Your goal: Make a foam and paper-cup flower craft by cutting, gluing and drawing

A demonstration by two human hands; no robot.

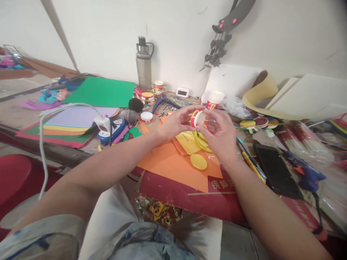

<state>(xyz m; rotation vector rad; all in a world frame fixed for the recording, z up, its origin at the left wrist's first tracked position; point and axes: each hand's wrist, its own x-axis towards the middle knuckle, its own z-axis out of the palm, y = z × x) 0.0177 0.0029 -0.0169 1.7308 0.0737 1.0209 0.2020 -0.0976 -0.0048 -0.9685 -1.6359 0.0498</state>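
Note:
My left hand (176, 123) and my right hand (221, 135) meet above the orange paper, both closed on a short cut-down paper cup (200, 119). Its side has a red and yellow band, and its pale round face is turned toward the right. Fingertips of each hand press on its rim from either side. Below them a yellow paper disc (198, 161) lies on the orange sheets (173, 166). Close under the right fingers is a yellow ring-shaped strip (199, 142), partly covered by the hand. A similar cut cup (146, 116) rests to the left.
Behind the hands stand stacked paper cups (215, 98), a small digital clock (182, 92) and a grey water bottle (144, 65). Coloured sheets (100, 92) cover the left. A black phone (278, 169), a yellow cutter (253, 164) and a blue glue gun (306, 171) lie right.

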